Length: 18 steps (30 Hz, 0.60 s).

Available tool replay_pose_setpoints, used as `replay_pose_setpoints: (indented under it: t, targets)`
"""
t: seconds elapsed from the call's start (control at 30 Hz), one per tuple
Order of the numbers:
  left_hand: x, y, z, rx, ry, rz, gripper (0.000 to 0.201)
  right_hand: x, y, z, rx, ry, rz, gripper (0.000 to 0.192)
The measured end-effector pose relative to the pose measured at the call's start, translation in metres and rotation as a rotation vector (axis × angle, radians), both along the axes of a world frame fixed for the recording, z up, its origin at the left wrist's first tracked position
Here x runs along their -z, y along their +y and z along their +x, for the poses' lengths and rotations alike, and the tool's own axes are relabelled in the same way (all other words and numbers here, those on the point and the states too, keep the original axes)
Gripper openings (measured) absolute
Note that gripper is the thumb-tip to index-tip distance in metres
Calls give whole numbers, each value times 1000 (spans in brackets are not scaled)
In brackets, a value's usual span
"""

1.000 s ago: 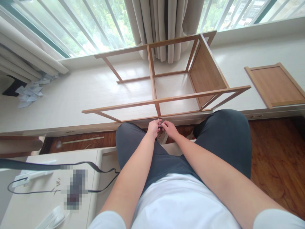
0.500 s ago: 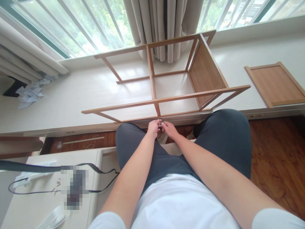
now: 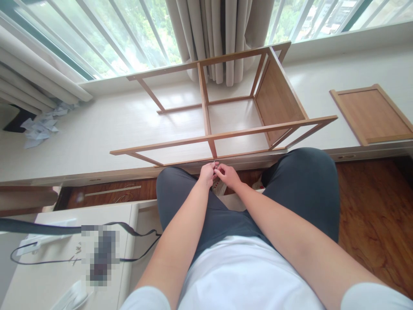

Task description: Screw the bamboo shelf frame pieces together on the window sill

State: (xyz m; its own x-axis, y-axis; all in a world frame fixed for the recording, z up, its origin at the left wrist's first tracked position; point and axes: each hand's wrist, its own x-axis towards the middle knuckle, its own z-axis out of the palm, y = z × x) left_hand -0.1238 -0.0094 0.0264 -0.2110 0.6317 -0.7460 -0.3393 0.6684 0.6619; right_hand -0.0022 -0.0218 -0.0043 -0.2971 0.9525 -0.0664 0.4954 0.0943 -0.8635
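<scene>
Both our hands pinch one small metal fitting at the near edge of the shelf frame.

Our left hand [image 3: 207, 174] and right hand [image 3: 227, 174] meet between our knees, fingertips closed on a thin silvery metal pin [image 3: 214, 164], too small to name surely; it stands roughly upright, long axis pointing toward the near rail of the light wooden open shelf frame [image 3: 211, 135] lying on its side on the pale window ledge [image 3: 97, 129]. We judge the pin light, stiff and slippery, best gripped low on its shaft. A loose wooden panel [image 3: 374, 114] lies far right; a small packet [image 3: 220, 187] sits just under our hands.
</scene>
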Motion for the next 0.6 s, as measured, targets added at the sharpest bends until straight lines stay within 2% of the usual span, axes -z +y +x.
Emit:
replay_pose_setpoints:
  t: [0.6]
  targets:
    - [3,2,-2,-34,-71,-13,15,-4,-2,0,27,-79,58,19]
